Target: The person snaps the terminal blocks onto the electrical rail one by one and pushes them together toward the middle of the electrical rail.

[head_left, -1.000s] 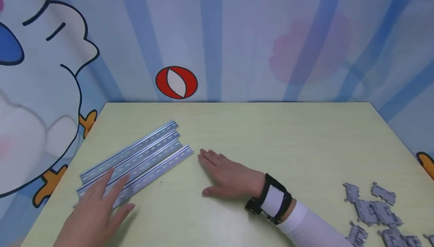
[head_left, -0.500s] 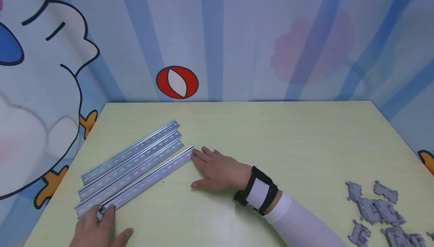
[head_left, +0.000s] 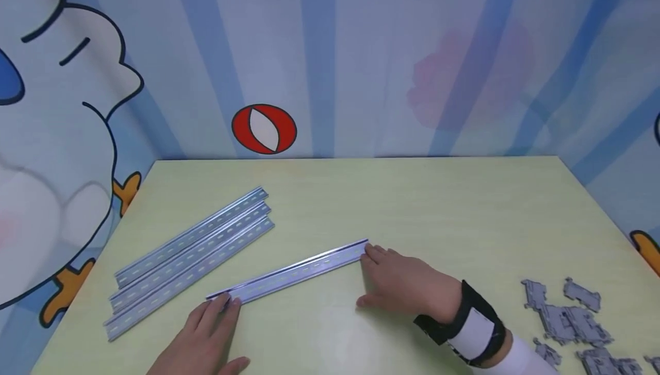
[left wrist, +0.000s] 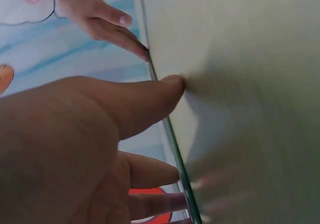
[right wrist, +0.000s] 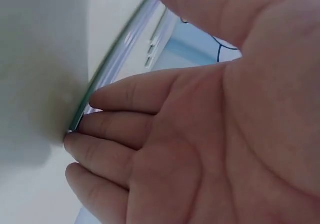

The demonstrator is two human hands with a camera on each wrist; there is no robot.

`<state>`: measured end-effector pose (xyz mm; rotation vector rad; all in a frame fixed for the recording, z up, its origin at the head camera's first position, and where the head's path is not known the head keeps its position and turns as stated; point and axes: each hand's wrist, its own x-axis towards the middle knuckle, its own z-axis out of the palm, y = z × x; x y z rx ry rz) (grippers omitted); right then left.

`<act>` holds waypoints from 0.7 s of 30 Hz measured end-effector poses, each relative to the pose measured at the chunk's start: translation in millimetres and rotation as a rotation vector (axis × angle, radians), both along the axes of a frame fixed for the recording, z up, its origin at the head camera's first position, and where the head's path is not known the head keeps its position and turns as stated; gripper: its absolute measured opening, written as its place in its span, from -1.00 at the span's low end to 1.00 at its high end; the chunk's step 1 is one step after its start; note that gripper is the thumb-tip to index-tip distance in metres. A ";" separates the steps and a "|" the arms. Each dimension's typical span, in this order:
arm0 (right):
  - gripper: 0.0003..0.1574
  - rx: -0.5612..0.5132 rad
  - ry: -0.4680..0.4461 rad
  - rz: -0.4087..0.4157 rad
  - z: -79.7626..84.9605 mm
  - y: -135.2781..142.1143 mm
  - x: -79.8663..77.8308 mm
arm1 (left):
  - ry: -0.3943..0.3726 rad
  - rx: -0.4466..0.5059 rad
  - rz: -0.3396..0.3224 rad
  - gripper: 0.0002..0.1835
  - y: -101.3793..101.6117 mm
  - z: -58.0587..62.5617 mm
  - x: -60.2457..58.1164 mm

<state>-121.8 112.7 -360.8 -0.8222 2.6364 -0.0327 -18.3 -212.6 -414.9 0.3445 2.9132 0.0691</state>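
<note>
A long grey road-track strip with pale dashes down its middle lies flat at a slant on the table in the head view. My left hand rests its fingertips on the strip's near left end, thumb held apart. At the far right end, my right hand touches the strip with straight fingertips. The left wrist view shows the strip's thin edge under the left fingers. In the right wrist view, extended fingers meet the strip's end, with the palm facing the camera.
Three similar road strips lie side by side at the left of the pale table. Several small grey moulded pieces are scattered at the right front. A printed wall stands behind the table.
The left hand came down onto the nearest strip's end. That strip has moved right and away from the other three, turning flatter, with both hands moving right along with it.
</note>
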 end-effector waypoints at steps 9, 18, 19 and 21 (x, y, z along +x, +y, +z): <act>0.07 -0.010 0.028 -0.083 -8.6 46.5 36.6 | 0.019 0.022 -0.160 -0.08 30.2 6.3 -15.7; 0.09 0.023 0.043 -0.134 -18.1 87.2 73.7 | 0.166 0.022 -0.348 -0.11 60.5 4.0 -26.1; 0.09 0.022 0.025 -0.151 -18.6 91.8 76.7 | 0.163 0.020 -0.362 -0.11 63.3 5.0 -27.1; 0.08 0.009 0.011 -0.167 -19.5 99.7 81.7 | 0.164 0.015 -0.391 -0.11 67.8 7.3 -28.5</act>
